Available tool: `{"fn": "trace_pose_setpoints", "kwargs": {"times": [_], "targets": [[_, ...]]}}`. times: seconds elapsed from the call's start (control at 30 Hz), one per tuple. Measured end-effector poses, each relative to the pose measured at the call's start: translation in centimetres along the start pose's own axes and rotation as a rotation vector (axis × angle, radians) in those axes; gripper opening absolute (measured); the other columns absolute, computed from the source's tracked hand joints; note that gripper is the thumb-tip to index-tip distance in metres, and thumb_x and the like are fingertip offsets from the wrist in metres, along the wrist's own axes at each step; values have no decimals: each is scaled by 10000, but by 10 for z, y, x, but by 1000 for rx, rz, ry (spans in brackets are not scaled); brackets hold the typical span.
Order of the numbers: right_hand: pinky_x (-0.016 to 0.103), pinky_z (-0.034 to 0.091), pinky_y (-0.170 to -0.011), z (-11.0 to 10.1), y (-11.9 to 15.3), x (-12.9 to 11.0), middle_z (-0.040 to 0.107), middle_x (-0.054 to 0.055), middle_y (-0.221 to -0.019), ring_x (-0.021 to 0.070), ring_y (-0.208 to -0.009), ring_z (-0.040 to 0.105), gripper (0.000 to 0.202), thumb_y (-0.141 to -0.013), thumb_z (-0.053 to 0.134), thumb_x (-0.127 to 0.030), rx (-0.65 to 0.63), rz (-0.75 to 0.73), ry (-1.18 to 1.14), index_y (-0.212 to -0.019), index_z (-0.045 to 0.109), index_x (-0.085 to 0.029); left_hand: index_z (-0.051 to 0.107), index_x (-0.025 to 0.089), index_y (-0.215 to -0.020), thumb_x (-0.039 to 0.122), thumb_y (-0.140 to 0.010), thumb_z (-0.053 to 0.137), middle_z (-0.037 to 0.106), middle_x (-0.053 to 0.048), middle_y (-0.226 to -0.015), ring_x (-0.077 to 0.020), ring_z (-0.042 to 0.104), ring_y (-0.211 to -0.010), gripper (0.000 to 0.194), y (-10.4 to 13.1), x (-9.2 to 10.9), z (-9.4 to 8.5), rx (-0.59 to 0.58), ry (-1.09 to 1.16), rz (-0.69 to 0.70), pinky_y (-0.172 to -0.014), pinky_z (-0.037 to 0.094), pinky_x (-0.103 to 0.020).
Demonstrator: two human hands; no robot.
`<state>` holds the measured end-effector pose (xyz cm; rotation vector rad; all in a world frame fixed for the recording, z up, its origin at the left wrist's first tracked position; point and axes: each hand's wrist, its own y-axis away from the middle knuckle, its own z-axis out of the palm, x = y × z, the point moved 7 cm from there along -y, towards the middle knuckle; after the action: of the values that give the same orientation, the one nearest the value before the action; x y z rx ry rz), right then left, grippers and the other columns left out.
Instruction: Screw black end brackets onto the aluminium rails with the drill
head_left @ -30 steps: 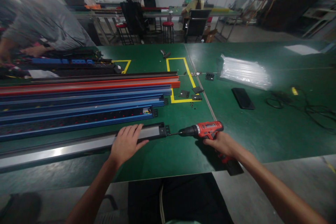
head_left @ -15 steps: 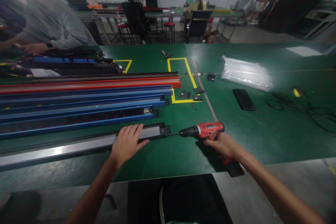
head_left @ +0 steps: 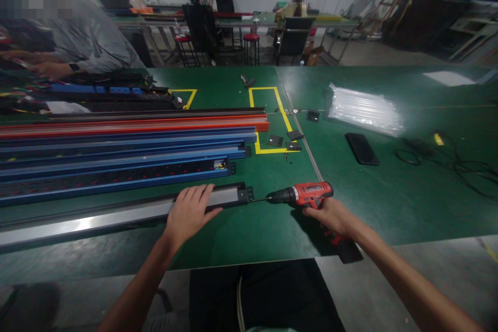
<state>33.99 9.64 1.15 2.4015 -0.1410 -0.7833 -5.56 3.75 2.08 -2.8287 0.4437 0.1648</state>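
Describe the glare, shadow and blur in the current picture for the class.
Head view: glare whitens the silver strip and the clear plastic bundle; a dark shadow lies beneath the drill; the black cable looks smeared toward the right edge.

The green table [head_left: 350, 207] is smooth, with a soft sheen. On the near left, the silver bar [head_left: 225, 196] looks like polished metal, with a bright glare on its face and darker, duller edges. Farther off, the blue bars [head_left: 187, 155] and the orange bar [head_left: 155, 125] are smooth and lightly glossy. The drill [head_left: 310, 194] has a red plastic shell with a low shine; its thin bit [head_left: 260, 199] looks like metal. To the right, the pack [head_left: 363, 109] is clear, glossy, wrinkled plastic. The slab [head_left: 361, 149] is dark and smooth. Near the person, the trousers [head_left: 284, 295] are matt black cloth; the far-left sleeve [head_left: 99, 46] is grey cloth.
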Motion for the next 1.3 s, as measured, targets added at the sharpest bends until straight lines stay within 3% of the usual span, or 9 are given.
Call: {"fn": "trace_pose_setpoints", "kwargs": {"times": [1.3], "targets": [[245,388,-491,-2,1,-1,600,5,-612,121,-521,515,299,-845,693,-434,15,0,10,-714,571,-195,586,122,-1385,681,-999,409,676,-187,-1266,-334,624,-1118,702,0,-1,0,-18,12,-15,-976,440,-456]]}}
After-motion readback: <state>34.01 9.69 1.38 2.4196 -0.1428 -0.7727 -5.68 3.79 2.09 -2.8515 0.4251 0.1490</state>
